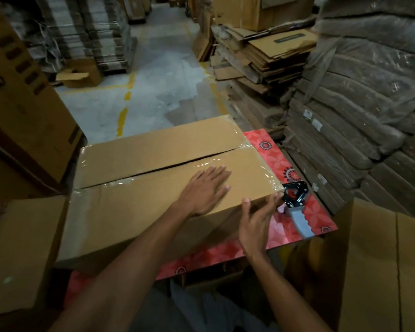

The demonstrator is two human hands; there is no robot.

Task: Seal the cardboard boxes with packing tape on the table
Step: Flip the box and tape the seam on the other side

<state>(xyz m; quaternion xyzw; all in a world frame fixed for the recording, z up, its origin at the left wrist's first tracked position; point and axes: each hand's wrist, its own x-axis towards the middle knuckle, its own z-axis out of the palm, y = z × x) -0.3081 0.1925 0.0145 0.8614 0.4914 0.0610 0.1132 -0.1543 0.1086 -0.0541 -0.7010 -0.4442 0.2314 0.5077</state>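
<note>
A long brown cardboard box (139, 207) lies on a red floral table (319, 212). Clear tape shines along its centre seam and over both ends. My left hand (205, 188) rests flat, fingers spread, on the box top near the right end. My right hand (256, 221) presses open against the box's right near corner, fingertips on the taped edge. A tape dispenser (296, 207) with a black head and grey handle lies on the table just right of that hand, not held.
Another brown box (17, 255) stands at the left, one more (381, 271) at the right. Stacks of flattened cardboard (261, 63) and wrapped bundles (369, 104) line the right side. A concrete aisle (153, 87) with yellow lines runs ahead.
</note>
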